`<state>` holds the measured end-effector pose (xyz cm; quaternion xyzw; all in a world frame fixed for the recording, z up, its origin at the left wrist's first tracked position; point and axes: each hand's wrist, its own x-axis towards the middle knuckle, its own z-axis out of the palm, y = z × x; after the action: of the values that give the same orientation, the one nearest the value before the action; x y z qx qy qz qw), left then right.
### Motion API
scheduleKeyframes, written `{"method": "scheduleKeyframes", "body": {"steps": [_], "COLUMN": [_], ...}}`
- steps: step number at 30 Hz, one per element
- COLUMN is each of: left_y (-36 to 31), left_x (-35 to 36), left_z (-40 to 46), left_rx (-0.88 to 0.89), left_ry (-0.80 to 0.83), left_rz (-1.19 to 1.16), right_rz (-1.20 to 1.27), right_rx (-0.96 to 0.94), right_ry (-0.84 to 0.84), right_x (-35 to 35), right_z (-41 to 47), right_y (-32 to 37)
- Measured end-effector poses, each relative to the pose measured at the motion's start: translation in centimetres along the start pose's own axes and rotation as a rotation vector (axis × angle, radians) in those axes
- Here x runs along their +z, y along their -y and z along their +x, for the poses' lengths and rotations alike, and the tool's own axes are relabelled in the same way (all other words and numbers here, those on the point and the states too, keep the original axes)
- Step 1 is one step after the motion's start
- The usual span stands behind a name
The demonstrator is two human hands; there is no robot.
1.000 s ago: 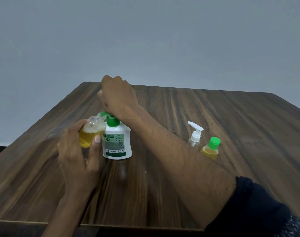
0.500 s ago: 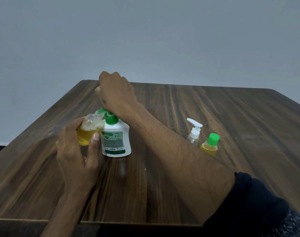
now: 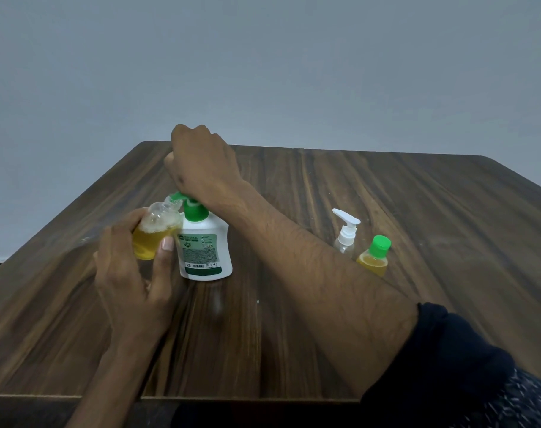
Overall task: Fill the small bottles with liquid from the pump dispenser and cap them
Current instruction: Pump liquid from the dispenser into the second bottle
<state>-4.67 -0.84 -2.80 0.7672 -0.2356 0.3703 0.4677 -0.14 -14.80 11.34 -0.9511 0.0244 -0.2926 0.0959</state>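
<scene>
A white pump dispenser (image 3: 205, 251) with a green pump head stands at the table's middle left. My right hand (image 3: 201, 168) rests on top of the pump head, its fingers hidden behind the back of the hand. My left hand (image 3: 130, 273) grips a small clear bottle (image 3: 155, 233), tilted, its open mouth at the green nozzle; it is about half full of yellow liquid with foam above. To the right stand a capped small bottle (image 3: 374, 255) with a green cap and yellow liquid, and a clear small bottle with a white spray pump (image 3: 345, 233).
The dark wooden table (image 3: 324, 319) spreads wide around the bottles, with its front edge close to me and a plain grey wall behind. My right forearm crosses the table diagonally in front of the two bottles on the right.
My right hand has risen a little above the dispenser and the green pump head has come up with it. My left hand keeps the small bottle at the nozzle.
</scene>
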Motion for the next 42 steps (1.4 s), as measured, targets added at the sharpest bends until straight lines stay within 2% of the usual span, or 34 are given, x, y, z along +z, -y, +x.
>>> {"method": "scheduleKeyframes", "body": {"steps": [29, 33, 42], "left_y": [-0.12, -0.13, -0.11], "left_x": [-0.01, 0.03, 0.05], "left_z": [-0.05, 0.03, 0.01], "left_rx": [-0.002, -0.005, -0.002], "left_ry": [0.003, -0.003, 0.004], "left_rz": [-0.004, -0.006, -0.005], "right_rz": [0.029, 0.022, 0.033], "right_rx": [-0.003, -0.007, -0.007], "right_ry": [0.005, -0.041, -0.001], "right_x": [0.23, 0.24, 0.33], "right_z": [-0.07, -0.10, -0.23], "right_y": [-0.10, -0.04, -0.30]}}
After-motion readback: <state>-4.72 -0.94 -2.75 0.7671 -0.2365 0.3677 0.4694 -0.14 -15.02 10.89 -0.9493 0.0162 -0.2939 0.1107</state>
